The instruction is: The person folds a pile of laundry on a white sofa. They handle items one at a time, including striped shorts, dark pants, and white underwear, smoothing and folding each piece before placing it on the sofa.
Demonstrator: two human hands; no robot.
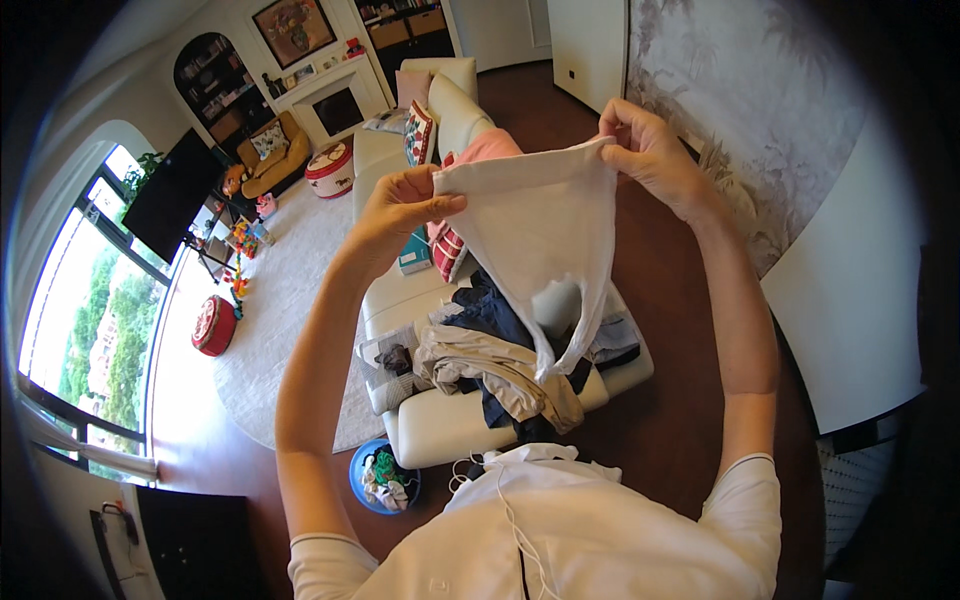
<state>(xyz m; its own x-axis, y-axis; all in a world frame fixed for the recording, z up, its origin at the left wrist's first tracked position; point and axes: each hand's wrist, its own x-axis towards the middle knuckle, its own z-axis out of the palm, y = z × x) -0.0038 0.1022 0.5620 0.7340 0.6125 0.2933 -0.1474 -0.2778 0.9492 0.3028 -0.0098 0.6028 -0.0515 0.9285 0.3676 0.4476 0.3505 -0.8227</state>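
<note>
A small white tank top (536,217) hangs stretched between my two hands, its straight edge up and its shoulder straps dangling below. My left hand (409,201) pinches the left corner of that edge between thumb and fingers. The right corner is pinched in my right hand (646,154). Behind and below the garment, beige trousers (480,360), dark blue clothing (480,304) and a grey checked cloth (382,375) lie heaped on a cream sofa (427,427). Folded clothing (616,337) lies at the sofa's right side, partly hidden by the white garment.
A blue basin (360,491) of clothes stands on the floor by the sofa's near end. Patterned cushions (418,135) and a teal box (415,251) are on the sofa. A red pouf (213,326) and a television on a stand (176,195) are at left.
</note>
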